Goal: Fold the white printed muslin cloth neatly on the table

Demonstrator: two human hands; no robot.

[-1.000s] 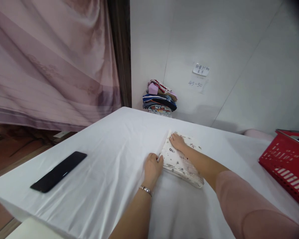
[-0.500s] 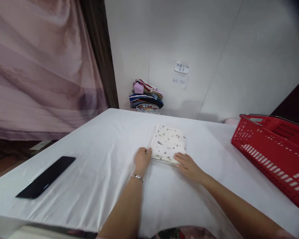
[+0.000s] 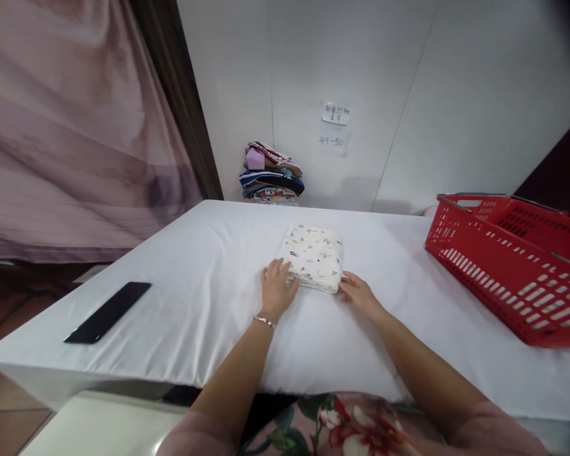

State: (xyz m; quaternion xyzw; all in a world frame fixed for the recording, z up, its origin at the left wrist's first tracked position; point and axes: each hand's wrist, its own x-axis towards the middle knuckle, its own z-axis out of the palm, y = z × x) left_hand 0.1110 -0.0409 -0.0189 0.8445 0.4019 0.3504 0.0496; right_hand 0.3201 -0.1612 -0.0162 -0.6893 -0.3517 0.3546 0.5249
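A folded white cloth with small prints (image 3: 314, 255) lies flat on the white-covered table (image 3: 209, 278). My left hand (image 3: 276, 288) rests at its near left corner, fingers stretched out and touching the edge. My right hand (image 3: 358, 294) lies at its near right corner, fingers spread flat on the table against the cloth. Neither hand grips anything. A thin bracelet sits on my left wrist.
A black phone (image 3: 108, 311) lies near the table's left edge. A red plastic basket (image 3: 503, 266) stands at the right. A stack of folded clothes (image 3: 270, 175) sits behind the table by the wall, beside a pink curtain (image 3: 66, 126). Paper notes (image 3: 335, 114) hang on the wall.
My right hand came off the top of the folded cloth and settled at its near right corner. My left hand uncurled from the left edge. The view swung right, showing more basket.
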